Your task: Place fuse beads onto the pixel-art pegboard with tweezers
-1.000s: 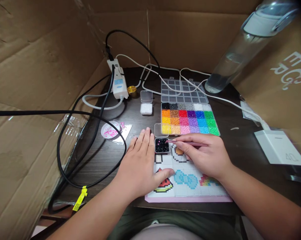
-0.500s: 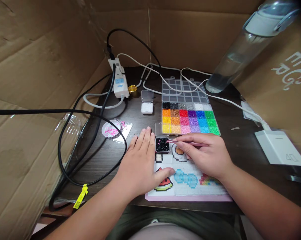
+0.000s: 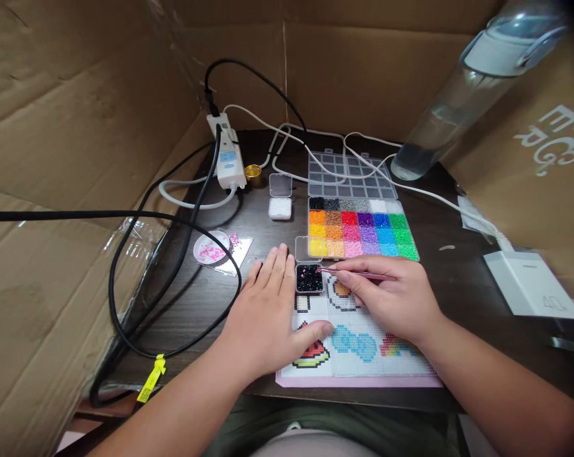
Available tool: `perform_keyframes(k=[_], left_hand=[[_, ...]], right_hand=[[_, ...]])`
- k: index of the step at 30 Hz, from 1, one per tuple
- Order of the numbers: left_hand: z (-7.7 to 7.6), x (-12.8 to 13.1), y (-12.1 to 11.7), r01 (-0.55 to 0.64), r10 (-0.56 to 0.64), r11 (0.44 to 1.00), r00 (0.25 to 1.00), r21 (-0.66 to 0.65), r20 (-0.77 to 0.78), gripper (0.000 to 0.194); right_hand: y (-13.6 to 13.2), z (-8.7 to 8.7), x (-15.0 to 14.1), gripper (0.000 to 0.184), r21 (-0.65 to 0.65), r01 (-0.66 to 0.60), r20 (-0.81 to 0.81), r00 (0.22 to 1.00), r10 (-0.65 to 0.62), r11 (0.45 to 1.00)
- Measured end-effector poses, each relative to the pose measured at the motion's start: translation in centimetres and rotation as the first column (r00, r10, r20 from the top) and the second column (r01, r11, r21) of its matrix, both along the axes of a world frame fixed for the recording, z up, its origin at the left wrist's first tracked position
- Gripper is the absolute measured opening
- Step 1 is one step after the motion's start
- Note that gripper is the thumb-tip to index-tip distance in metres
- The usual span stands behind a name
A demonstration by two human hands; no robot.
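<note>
Pink tweezers (image 3: 370, 274) are pinched in my right hand (image 3: 394, 289), their tips at the right side of a small clear box of black beads (image 3: 308, 278). A few pink beads lie among the black ones. My left hand (image 3: 268, 311) rests flat with fingers spread, its index finger beside that box and its thumb over the pattern sheet (image 3: 310, 381). On the sheet show a watermelon slice, a blue bow and part of a rainbow. A clear pegboard (image 3: 382, 365) covers its right part. Whether the tweezers grip a bead is too small to tell.
Behind my hands lies an open bead case (image 3: 363, 231) sorted by colour. A small white-bead box (image 3: 280, 208), a round dish of pink beads (image 3: 211, 247) and a power strip (image 3: 228, 155) are farther left. Cables (image 3: 192, 222) loop there. A water bottle (image 3: 453, 108) and white charger (image 3: 532, 285) stand right.
The view has tilted very slightly. Both hands and the tweezers hold nearly the same places, with the tips still at the black-bead box.
</note>
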State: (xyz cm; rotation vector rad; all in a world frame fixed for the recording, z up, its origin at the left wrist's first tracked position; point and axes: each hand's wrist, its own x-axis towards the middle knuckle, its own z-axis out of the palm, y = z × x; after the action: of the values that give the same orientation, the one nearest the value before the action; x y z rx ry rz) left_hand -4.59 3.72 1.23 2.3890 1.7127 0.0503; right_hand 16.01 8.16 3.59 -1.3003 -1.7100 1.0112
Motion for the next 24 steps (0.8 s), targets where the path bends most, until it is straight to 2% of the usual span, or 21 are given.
perform_keyframes(k=[4, 13, 24], left_hand=[[0.2, -0.1, 0.2, -0.043, 0.044, 0.999, 0.998, -0.016, 0.053, 0.105], [0.8, 0.5, 1.0, -0.176, 0.176, 0.984, 0.969, -0.018, 0.174, 0.072], [0.4, 0.6, 1.0, -0.198, 0.191, 0.980, 0.960, 0.010, 0.205, 0.051]], right_hand=[[0.1, -0.2, 0.0, 0.015, -0.023, 0.003, -0.045, 0.999, -0.004, 1.000], [0.2, -0.5, -0.1, 0.018, -0.063, 0.016, -0.090, 0.996, -0.021, 0.998], [0.4, -0.5, 0.0, 0.021, -0.017, 0.026, -0.105, 0.994, -0.028, 1.000]])
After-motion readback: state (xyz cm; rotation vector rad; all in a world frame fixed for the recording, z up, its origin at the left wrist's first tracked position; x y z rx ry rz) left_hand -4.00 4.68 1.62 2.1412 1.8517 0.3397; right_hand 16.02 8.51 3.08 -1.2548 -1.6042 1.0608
